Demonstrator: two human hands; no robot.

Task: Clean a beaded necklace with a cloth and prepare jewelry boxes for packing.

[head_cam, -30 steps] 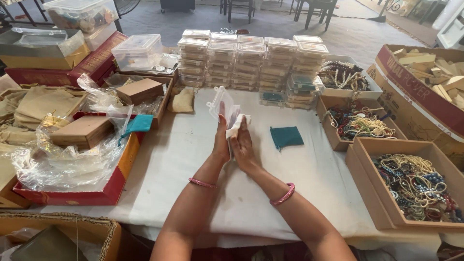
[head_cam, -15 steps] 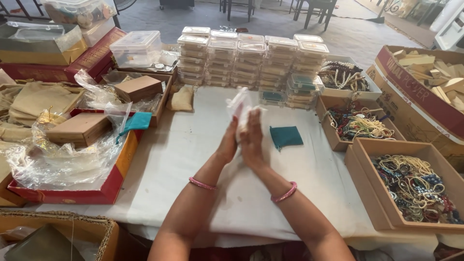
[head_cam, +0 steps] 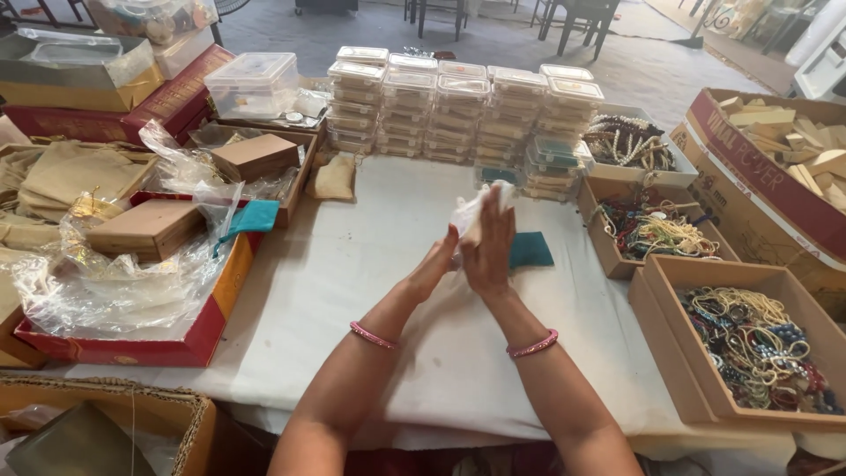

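Crumpled clear plastic bag (head_cam: 476,207) sits pressed between my left hand (head_cam: 438,263) and right hand (head_cam: 490,247), palms flattened on it at mid-frame. I judge I'm smoothing it; next calls for opening its mouth, perhaps for the teal cloth pouch (head_cam: 531,250) on the table (head_cam: 352,291).

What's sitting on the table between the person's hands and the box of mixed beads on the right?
A teal pouch lies flat on the white tablecloth, between the right hand and the bead box, seen from the head camera.

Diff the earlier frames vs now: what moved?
Both hands, the left hand and right hand, stay pressed together around the small clear plastic bag, shifting slightly right and away from the body. The teal pouch, the stacked clear boxes and the bead boxes stayed put.
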